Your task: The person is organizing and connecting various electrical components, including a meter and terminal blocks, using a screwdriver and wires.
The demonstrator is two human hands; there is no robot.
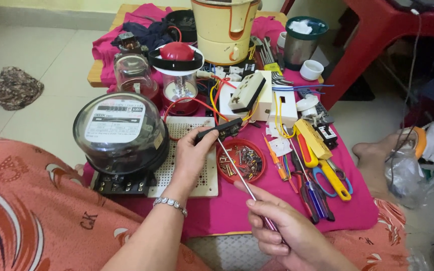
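My left hand (191, 156) grips a small black electrical part (220, 130) with red and yellow wires (216, 100) running from it, held above a white perforated board (196, 173). My right hand (282, 232) holds a thin metal screwdriver (237, 169) by its handle, and the tip touches the black part. Just right of my left hand sits a red round lid (241, 160) filled with several screws. A white socket block (249, 95) lies behind the black part.
A glass-domed electric meter (119, 133) stands at the left on the pink cloth (227, 206). Pliers, scissors and screwdrivers (317, 175) lie at the right. Behind are a red-topped lantern (178, 70), a cream appliance (224, 27) and a steel jar (300, 42). A red chair (377, 35) stands far right.
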